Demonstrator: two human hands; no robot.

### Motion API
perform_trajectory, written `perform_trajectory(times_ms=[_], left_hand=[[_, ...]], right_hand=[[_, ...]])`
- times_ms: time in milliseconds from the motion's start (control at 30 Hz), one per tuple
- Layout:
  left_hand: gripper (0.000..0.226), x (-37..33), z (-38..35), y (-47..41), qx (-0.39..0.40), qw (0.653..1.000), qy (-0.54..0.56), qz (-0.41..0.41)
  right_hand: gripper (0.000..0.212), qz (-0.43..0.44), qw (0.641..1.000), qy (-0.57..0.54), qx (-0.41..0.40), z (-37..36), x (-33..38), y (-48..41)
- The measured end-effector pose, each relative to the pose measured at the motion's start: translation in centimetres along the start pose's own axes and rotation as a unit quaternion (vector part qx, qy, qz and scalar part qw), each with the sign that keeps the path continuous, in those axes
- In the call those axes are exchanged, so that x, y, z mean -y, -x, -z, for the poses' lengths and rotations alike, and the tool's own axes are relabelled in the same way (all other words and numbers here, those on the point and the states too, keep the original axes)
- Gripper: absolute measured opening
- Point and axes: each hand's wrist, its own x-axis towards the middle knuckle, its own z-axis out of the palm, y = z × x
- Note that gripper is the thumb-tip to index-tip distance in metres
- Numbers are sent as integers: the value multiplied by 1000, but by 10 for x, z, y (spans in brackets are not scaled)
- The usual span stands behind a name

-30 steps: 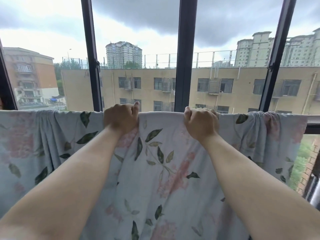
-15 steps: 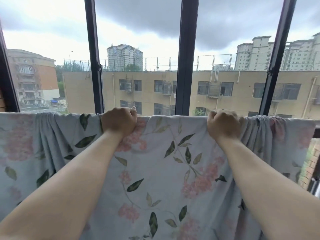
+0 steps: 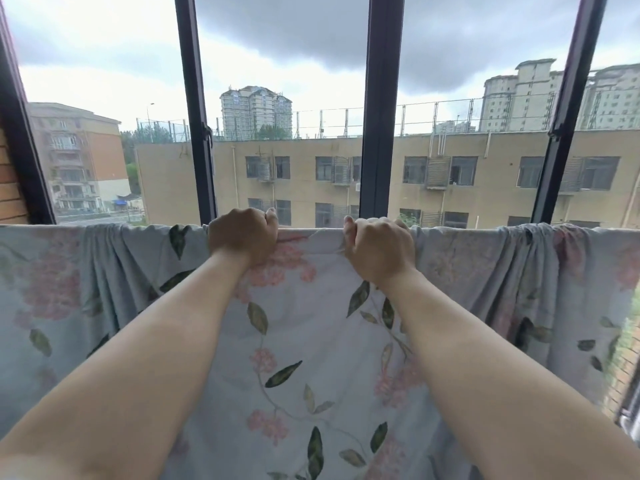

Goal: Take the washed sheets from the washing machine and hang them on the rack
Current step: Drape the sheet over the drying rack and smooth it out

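Hands, two: left hand (image 3: 242, 235), right hand (image 3: 379, 247), grip one sheet (image 3: 311, 341).

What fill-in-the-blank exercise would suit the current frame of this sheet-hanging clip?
1. The floral sheet hangs in front of a large ____.
2. The left hand and the right hand each grip the sheet along its ____ edge.
3. The flowers printed on the sheet are ____.
Missing words: window; top; pink.
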Motion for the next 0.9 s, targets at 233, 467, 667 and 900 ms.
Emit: perform_trajectory(times_ms=[233, 467, 667, 900], left_hand=[[60, -27, 4, -4, 63, 994, 12, 86], [73, -29, 10, -13, 86, 980, 31, 175], [39, -18, -19, 17, -160, 976, 140, -46], [29, -60, -54, 80, -227, 920, 116, -297]], right_hand=[[53, -34, 999, -27, -25, -6, -13, 7], [52, -46, 997, -38, -53, -9, 2, 16], [45, -36, 995, -97, -1, 2, -1, 16], [41, -50, 978, -198, -31, 22, -44, 40]])
